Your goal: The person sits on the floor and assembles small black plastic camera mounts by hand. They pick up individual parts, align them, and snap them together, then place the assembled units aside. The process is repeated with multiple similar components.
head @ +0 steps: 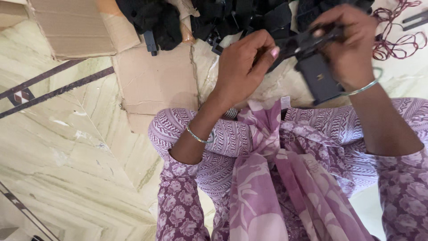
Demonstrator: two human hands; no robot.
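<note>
Hands (294, 53) around blurred black plastic part (314, 73)

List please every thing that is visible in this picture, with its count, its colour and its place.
black plastic part: one, black, held in both hands above the lap
pile of black parts: many, count unclear, black, on the floor at the top
cardboard sheets: several flattened pieces, brown, on the floor at top left
cords: a tangle, dark red, on the floor at top right
floor: one, pale marble with dark inlaid lines, left side
scarf: one, pink and purple, across the lap
bangles: one on each wrist, silver-coloured
left hand: one, fingers pinching the part's left end
right hand: one, gripping the part from the right
</note>
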